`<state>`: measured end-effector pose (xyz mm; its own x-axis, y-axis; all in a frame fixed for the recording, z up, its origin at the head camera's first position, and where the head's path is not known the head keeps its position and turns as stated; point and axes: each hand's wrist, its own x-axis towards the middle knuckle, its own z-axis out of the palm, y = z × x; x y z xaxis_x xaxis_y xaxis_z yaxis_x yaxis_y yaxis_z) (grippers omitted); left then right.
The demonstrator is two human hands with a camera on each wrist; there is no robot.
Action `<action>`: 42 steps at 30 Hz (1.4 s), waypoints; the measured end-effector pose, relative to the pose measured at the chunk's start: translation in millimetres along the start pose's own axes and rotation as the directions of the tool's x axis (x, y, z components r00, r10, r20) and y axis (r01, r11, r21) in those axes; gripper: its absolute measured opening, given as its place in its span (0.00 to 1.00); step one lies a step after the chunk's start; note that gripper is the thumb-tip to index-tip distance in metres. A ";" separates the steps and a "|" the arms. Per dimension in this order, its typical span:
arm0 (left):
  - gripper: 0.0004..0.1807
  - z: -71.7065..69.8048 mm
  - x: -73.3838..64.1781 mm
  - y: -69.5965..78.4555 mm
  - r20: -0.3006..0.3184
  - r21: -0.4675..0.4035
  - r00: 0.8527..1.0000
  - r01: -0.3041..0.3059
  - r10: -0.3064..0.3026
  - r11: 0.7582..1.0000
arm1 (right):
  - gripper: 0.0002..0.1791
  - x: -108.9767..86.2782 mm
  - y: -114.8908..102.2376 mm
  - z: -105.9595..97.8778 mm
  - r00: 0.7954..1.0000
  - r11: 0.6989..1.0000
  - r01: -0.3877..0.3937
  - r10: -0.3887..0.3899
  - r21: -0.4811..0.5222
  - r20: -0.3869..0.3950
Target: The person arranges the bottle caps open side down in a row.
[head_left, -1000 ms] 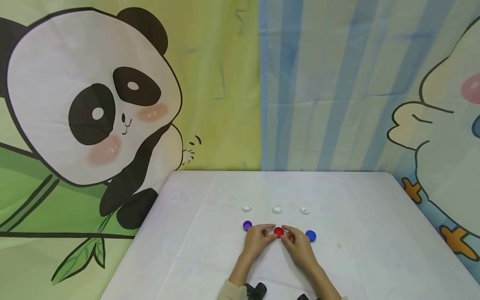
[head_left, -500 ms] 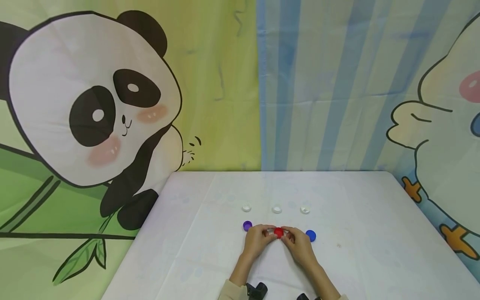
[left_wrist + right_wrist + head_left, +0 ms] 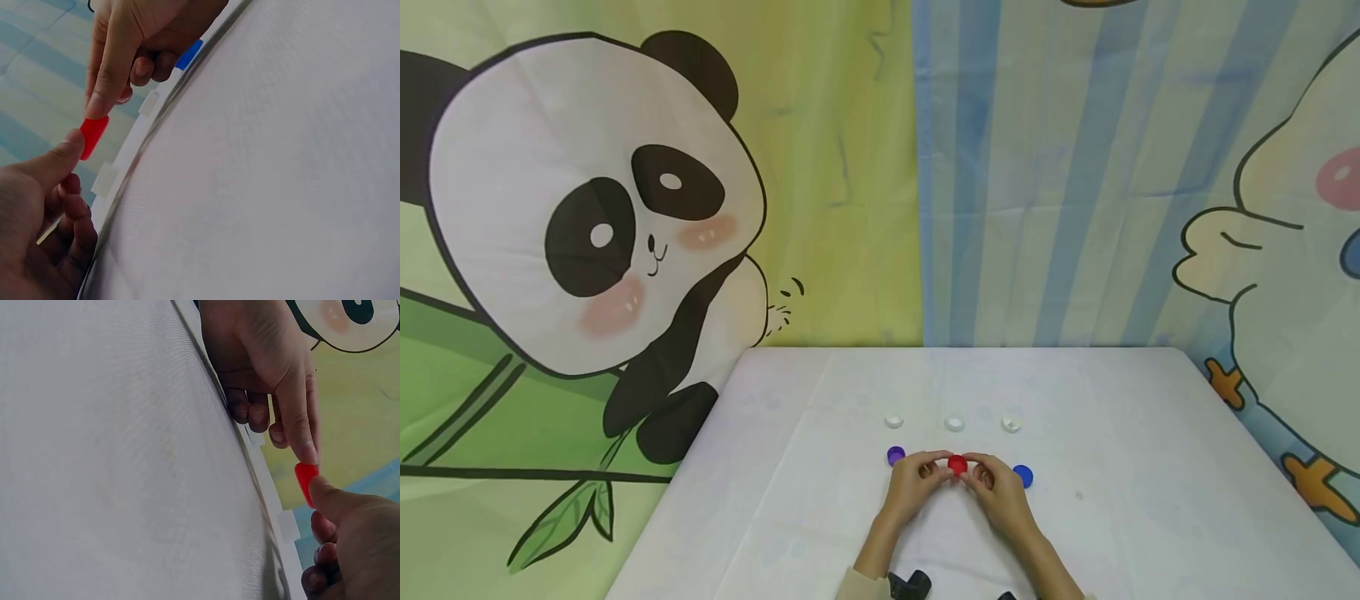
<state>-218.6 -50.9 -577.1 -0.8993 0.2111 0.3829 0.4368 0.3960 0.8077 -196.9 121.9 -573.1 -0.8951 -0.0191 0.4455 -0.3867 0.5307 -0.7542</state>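
Note:
Both hands meet at a small round red cap (image 3: 957, 464). My left hand (image 3: 910, 485) pinches its left side between thumb and fingers, and my right hand (image 3: 1002, 493) pinches the right side. In the left wrist view the red cap (image 3: 94, 137) appears edge-on between the two thumbs, and the right wrist view shows the same red cap (image 3: 305, 481) tilted. A purple cap (image 3: 895, 455) lies by the left hand's fingers, partly covered by them. Beside the right hand is a blue cap (image 3: 1023, 476).
Beyond the hands, three white caps lie in a row: a left one (image 3: 893, 422), a middle one (image 3: 954, 424) and a right one (image 3: 1011, 425). They rest on a white-covered table (image 3: 805, 517). Printed curtains (image 3: 842, 167) hang behind its far edge.
The head view has tilted slightly, so the table things sit a little lower in it. Both hands keep their pinch on the red cap, with little visible movement.

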 end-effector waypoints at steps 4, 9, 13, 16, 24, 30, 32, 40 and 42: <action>0.14 -1.0 -4.1 0.4 -0.001 -0.045 1.000 -0.023 0.023 0.999 | 0.15 -3.5 -0.3 -1.8 0.999 0.999 0.046 -0.046 0.017 -0.010; 0.14 -4.2 -6.8 12.2 -0.015 -0.078 0.999 -0.052 0.051 0.996 | 0.15 -4.9 -6.4 -6.3 0.988 0.989 0.148 -0.147 0.009 -0.035; 0.14 -15.5 -4.7 36.7 -0.022 -0.108 0.996 -0.087 0.085 0.990 | 0.16 -0.2 -15.3 -10.5 0.979 0.981 0.195 -0.195 0.001 -0.059; 0.13 -25.2 -2.5 54.1 -0.034 -0.104 0.992 -0.124 0.121 0.987 | 0.18 4.6 -22.5 -14.2 0.969 0.972 0.236 -0.235 0.003 -0.079; 0.12 -40.1 2.2 86.4 -0.097 -0.029 0.964 -0.252 0.248 0.967 | 0.19 11.6 -49.8 -33.4 0.958 0.960 0.277 -0.279 -0.040 -0.062; 0.13 -46.9 5.2 100.0 -0.102 -0.052 0.956 -0.282 0.276 0.958 | 0.19 12.3 -70.2 -47.7 0.954 0.957 0.289 -0.291 -0.029 -0.073; 0.13 -46.7 6.0 97.9 -0.097 -0.047 0.954 -0.291 0.285 0.956 | 0.20 11.7 -75.6 -50.8 0.953 0.956 0.292 -0.293 -0.028 -0.080; 0.14 -47.5 3.0 93.5 -0.072 -0.063 0.957 -0.285 0.280 0.957 | 0.22 8.0 -86.9 -58.4 0.930 0.936 0.349 -0.351 -0.036 -0.111; 0.14 -47.9 1.9 94.1 -0.068 -0.069 0.955 -0.293 0.289 0.954 | 0.22 6.9 -87.7 -59.2 0.926 0.933 0.358 -0.360 -0.033 -0.115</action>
<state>-180.1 -56.1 -478.9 -0.7341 0.2550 0.6293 0.6788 0.2542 0.6889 -156.0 125.4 -475.3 -0.6640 -0.1108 0.7395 -0.6743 0.5160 -0.5283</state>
